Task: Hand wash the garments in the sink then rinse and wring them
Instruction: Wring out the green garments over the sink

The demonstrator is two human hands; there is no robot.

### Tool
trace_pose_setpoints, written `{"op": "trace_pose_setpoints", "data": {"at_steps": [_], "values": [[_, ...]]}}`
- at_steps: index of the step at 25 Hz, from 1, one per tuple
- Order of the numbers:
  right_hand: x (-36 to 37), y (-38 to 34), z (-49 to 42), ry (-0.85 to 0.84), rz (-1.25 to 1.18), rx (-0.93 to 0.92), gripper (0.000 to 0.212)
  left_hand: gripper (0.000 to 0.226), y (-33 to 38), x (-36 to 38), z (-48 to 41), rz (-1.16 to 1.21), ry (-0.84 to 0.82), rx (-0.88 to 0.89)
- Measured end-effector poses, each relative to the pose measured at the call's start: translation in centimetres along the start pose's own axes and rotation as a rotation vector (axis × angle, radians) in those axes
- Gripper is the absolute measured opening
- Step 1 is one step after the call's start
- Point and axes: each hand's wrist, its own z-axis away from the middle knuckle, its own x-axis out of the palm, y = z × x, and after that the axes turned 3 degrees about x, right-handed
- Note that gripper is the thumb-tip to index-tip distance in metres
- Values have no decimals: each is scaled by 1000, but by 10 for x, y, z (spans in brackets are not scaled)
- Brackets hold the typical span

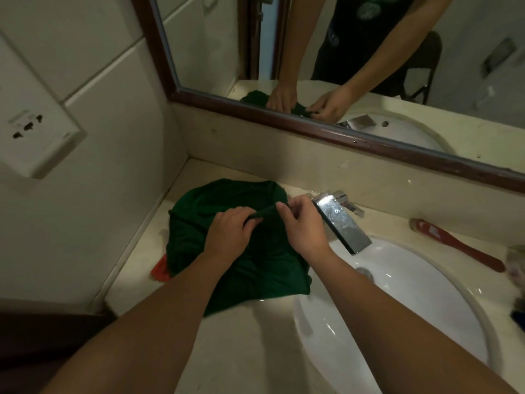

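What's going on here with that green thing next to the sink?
A person stands at a bathroom counter. The left-hand grip and the right-hand grip each pinch a raised fold of the dark green garment. It lies on the counter to the left of the sink, not in it yet. A bit of red cloth peeks out from beneath it.

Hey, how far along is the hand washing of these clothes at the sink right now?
Done: nothing clearly; the sink holds no garment. In hand: left hand and right hand pinch a fold of the green garment on the counter. Left: probably washing, rinsing and wringing, also for the red cloth under it.
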Motion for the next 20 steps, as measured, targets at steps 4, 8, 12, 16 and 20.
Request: {"op": "trace_pose_setpoints", "data": {"at_steps": [4, 8, 12, 16, 20], "values": [[-2, 6, 3, -34, 203, -10, 32, 34, -2, -12, -9, -3, 55, -153], [4, 45, 30, -152, 478, 84, 41, 35, 9, -6, 2, 21, -5, -248], [1, 60, 27, -83, 348, 91, 32, 25, 17, 13, 31, -59, -40, -139], [9, 61, 18, 4, 357, 83, 19, 20, 28, 24, 49, -120, 23, -92], [8, 61, 23, -72, 347, 95, 16, 25, 41, 26, 63, -94, 11, -87]]}}
